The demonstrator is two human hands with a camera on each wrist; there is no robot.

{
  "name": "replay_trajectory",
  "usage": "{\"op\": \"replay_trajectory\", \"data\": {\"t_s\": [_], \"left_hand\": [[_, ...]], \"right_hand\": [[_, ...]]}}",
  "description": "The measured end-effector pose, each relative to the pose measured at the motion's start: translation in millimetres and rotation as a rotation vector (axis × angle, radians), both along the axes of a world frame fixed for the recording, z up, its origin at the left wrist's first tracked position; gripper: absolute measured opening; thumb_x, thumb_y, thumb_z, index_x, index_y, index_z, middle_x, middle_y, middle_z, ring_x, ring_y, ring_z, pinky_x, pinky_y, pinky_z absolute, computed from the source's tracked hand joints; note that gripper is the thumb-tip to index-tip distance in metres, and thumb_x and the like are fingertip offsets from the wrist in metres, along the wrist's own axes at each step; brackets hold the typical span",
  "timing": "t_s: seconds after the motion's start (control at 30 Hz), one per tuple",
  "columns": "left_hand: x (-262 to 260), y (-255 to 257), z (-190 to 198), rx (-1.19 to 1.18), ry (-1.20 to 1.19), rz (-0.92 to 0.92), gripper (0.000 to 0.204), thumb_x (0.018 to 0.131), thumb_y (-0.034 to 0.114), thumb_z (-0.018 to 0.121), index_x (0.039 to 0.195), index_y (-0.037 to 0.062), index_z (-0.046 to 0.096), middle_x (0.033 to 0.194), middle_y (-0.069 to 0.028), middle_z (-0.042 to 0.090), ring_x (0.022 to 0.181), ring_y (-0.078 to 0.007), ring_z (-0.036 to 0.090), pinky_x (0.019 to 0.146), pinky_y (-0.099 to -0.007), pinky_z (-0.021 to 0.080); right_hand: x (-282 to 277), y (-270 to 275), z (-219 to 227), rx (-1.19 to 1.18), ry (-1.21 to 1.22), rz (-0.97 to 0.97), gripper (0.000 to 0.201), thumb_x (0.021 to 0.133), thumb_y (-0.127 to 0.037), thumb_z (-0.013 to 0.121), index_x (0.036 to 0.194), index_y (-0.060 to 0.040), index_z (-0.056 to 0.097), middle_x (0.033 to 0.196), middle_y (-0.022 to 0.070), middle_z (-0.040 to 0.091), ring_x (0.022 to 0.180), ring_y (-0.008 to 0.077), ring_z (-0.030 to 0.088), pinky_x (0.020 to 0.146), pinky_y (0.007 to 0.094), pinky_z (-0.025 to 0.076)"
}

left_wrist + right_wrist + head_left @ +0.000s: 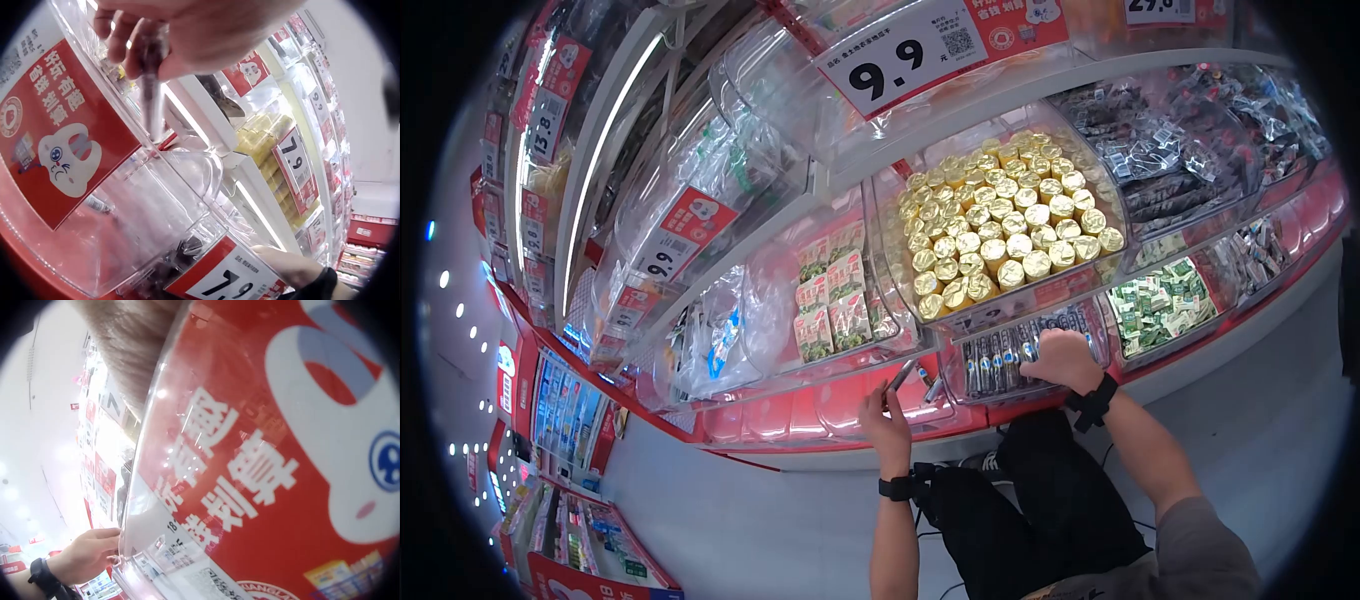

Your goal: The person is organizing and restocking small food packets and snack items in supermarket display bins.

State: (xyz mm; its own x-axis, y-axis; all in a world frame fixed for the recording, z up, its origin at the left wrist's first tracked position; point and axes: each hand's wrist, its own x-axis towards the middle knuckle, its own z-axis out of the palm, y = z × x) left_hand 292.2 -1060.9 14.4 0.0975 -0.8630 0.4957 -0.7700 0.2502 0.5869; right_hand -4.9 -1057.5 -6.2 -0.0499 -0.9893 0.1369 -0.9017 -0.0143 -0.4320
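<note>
One slim wrapped packet (903, 376) sits pinched in the fingers of the left hand (884, 425), its long axis slanting up and away from the palm. Just beyond its right side lie a few loose packets (930, 382). The right hand (1065, 358) is nearer the packed row of dark packets (998, 368); its fingertips are hidden, so I cannot tell whether it grips anything.

"9.9" on price card (903, 66), "13.8" on shelf tag (546, 126), "7.9" on label (296, 164), "好玩有趣 省钱划算" on red sign (70, 128)
</note>
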Motion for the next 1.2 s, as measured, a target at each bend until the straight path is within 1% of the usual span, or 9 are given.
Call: {"op": "replay_trajectory", "data": {"t_s": [0.07, 0.17, 0.3, 0.4, 0.53, 0.83, 1.03, 1.13, 1.2], "left_hand": [[4, -12, -16, 0.038, -0.166, -0.052, 0.029, 0.086, 0.007, 0.057, 0.115, 0.0034, 0.06, 0.104, -0.0169, 0.06, 0.092, -0.0286, 0.059, 0.079, -0.0377, 0.047], [-2, -12, -35, -0.174, -0.379, -0.112, 0.034, 0.083, 0.005, 0.057, 0.118, 0.0053, 0.058, 0.106, -0.0166, 0.058, 0.095, -0.0324, 0.057, 0.081, -0.0409, 0.046], [-28, 15, 6, -0.024, 0.032, -0.295, 0.024, 0.082, 0.005, 0.058, 0.106, 0.0032, 0.062, 0.102, -0.0162, 0.06, 0.096, -0.0324, 0.058, 0.085, -0.0388, 0.043], [-49, 36, 28, -0.1, -0.065, -0.352, 0.018, 0.081, 0.004, 0.057, 0.098, 0.0006, 0.063, 0.097, -0.0166, 0.061, 0.093, -0.0331, 0.058, 0.082, -0.0382, 0.045], [-74, 51, 43, 0.074, 0.041, -0.574, 0.024, 0.082, 0.003, 0.057, 0.105, -0.0009, 0.062, 0.098, -0.0149, 0.063, 0.087, -0.0262, 0.06, 0.076, -0.0321, 0.046], [-99, 38, 24, 0.205, 0.067, -0.655, 0.031, 0.083, 0.008, 0.058, 0.113, -0.0011, 0.058, 0.109, -0.0176, 0.061, 0.102, -0.031, 0.059, 0.089, -0.0365, 0.045], [-121, 16, 29, 0.166, -0.191, -0.777, 0.043, 0.081, 0.006, 0.055, 0.123, 0.0028, 0.051, 0.13, -0.0168, 0.049, 0.12, -0.0325, 0.047, 0.098, -0.0398, 0.038], [-132, 2, 13, -0.051, -0.424, -0.702, 0.051, 0.078, 0.006, 0.056, 0.128, 0.0056, 0.047, 0.136, -0.015, 0.043, 0.125, -0.0294, 0.042, 0.1, -0.0423, 0.033], [-138, -1, 3, -0.033, -0.437, -0.64, 0.054, 0.077, 0.007, 0.057, 0.129, 0.0069, 0.045, 0.136, -0.0142, 0.043, 0.127, -0.0289, 0.04, 0.101, -0.0438, 0.03]], "right_hand": [[0, 0, -2, -0.011, 0.0, 0.008, 0.051, 0.064, -0.051, 0.066, 0.075, -0.0017, 0.068, 0.078, 0.0151, 0.065, 0.077, 0.0306, 0.065, 0.071, 0.0388, 0.051], [-2, -1, -2, -0.012, -0.012, 0.012, 0.049, 0.064, -0.05, 0.067, 0.075, -0.0016, 0.068, 0.078, 0.0156, 0.065, 0.077, 0.0311, 0.065, 0.071, 0.0394, 0.051], [-2, -2, -1, 0.021, -0.039, -0.004, 0.046, 0.062, -0.045, 0.069, 0.077, -0.0014, 0.067, 0.079, 0.0161, 0.066, 0.077, 0.0312, 0.065, 0.072, 0.0398, 0.051], [-2, -2, 0, 0.025, -0.054, -0.028, 0.045, 0.062, -0.043, 0.07, 0.077, -0.0012, 0.067, 0.079, 0.0165, 0.066, 0.078, 0.0318, 0.065, 0.073, 0.0401, 0.052], [-3, 0, 5, 0.039, -0.13, -0.047, 0.04, 0.063, -0.037, 0.072, 0.078, -0.001, 0.064, 0.081, 0.0158, 0.065, 0.08, 0.0325, 0.064, 0.073, 0.0408, 0.051], [-3, -1, 2, -0.039, -0.253, 0.008, 0.034, 0.065, -0.017, 0.071, 0.091, -0.0038, 0.053, 0.091, 0.0142, 0.061, 0.09, 0.0329, 0.061, 0.076, 0.0422, 0.049], [-3, 3, 16, 0.088, -0.377, -0.005, 0.041, 0.063, -0.013, 0.072, 0.099, -0.0023, 0.056, 0.092, 0.017, 0.063, 0.096, 0.0341, 0.06, 0.081, 0.042, 0.048], [-10, 0, 1, -0.184, -0.453, 0.177, 0.038, 0.061, -0.011, 0.071, 0.096, -0.0008, 0.061, 0.091, 0.017, 0.062, 0.092, 0.0345, 0.06, 0.08, 0.0409, 0.048], [-12, -1, 0, -0.245, -0.485, 0.258, 0.035, 0.06, -0.01, 0.07, 0.092, -0.001, 0.064, 0.089, 0.0161, 0.061, 0.091, 0.0341, 0.058, 0.08, 0.0404, 0.047]]}}
